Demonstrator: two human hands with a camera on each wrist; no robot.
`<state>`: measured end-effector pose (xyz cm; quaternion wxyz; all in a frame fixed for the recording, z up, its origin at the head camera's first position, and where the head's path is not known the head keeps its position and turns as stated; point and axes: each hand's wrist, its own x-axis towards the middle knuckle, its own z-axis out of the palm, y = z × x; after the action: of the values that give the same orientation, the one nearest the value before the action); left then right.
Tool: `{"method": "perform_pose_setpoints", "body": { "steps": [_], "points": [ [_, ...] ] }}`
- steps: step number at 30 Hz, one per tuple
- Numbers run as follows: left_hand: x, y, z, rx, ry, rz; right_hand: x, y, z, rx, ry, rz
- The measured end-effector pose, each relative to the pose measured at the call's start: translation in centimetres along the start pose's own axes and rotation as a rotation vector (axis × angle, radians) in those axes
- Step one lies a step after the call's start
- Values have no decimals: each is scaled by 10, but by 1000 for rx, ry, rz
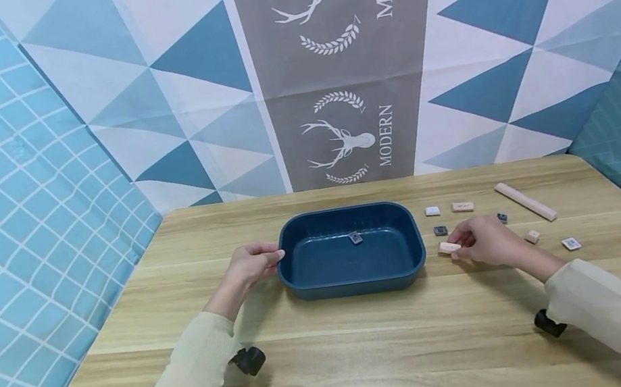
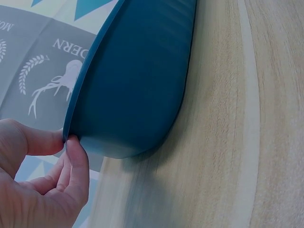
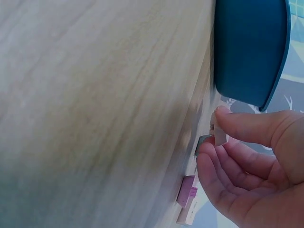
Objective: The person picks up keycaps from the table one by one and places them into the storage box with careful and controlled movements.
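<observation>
Patterned cloth (image 1: 188,49) fills the frame's top behind a wooden tabletop (image 1: 339,366). At centre sits a blue tray (image 1: 323,270) holding a small dark piece (image 1: 356,238); the left hand (image 1: 247,267) has its grip clamped on the tray's left rim. Right of centre, the right hand (image 1: 486,242) pinches a pale block (image 1: 450,247) in its grip.

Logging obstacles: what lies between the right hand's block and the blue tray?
In the head view, bare tabletop lies between the pale block in the right hand and the tray.
</observation>
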<state>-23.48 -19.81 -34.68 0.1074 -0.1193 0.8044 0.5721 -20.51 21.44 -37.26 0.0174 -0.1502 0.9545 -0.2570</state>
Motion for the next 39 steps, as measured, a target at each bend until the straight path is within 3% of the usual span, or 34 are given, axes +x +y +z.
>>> {"method": "perform_pose_setpoints", "body": {
  "steps": [16, 33, 39],
  "points": [
    [0, 0, 0, 18, 7, -15, 1, -1, -5, -10, -2, -19],
    [1, 1, -1, -43, -18, 10, 4, -3, -20, -21, -83, -34],
    [-1, 1, 0, -19, -19, 7, 3, -8, -26, -27, -93, -49]
  ]
}}
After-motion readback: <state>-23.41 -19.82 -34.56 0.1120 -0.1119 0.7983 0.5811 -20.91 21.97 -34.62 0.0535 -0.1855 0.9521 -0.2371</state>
